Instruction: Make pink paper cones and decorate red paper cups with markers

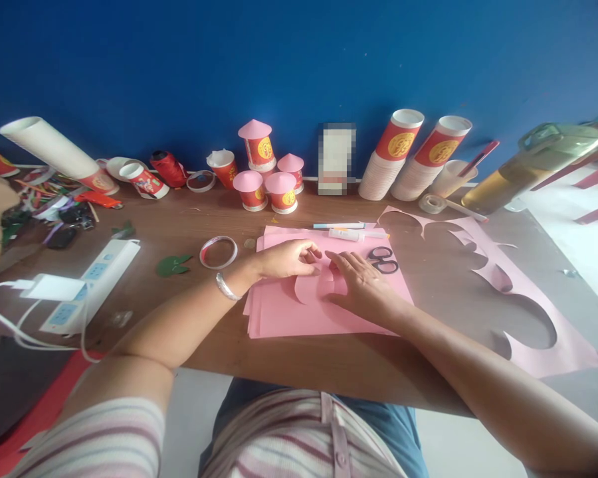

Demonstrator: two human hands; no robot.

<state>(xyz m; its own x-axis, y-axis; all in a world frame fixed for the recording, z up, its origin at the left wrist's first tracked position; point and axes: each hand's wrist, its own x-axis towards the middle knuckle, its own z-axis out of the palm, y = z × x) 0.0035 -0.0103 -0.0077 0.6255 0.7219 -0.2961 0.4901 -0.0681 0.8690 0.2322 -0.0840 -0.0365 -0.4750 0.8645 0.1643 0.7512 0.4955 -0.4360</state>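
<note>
My feed puts the pink paper disc on top of the pink paper stack, near its middle, between and just below the two hands. My left hand is at the disc's upper left, over the stack, fingers bent; I cannot tell whether finger and thumb are clamped on the paper. My right hand lies across the disc's right side, fingers stretched out over it; whether it grips or only presses, I cannot tell. On the stack's right part I see black-handled scissors, just beside the right hand. Left of the stack lies a tape ring; beyond it, cone-topped paper cups; to its right, a cut-out pink sheet.
</note>
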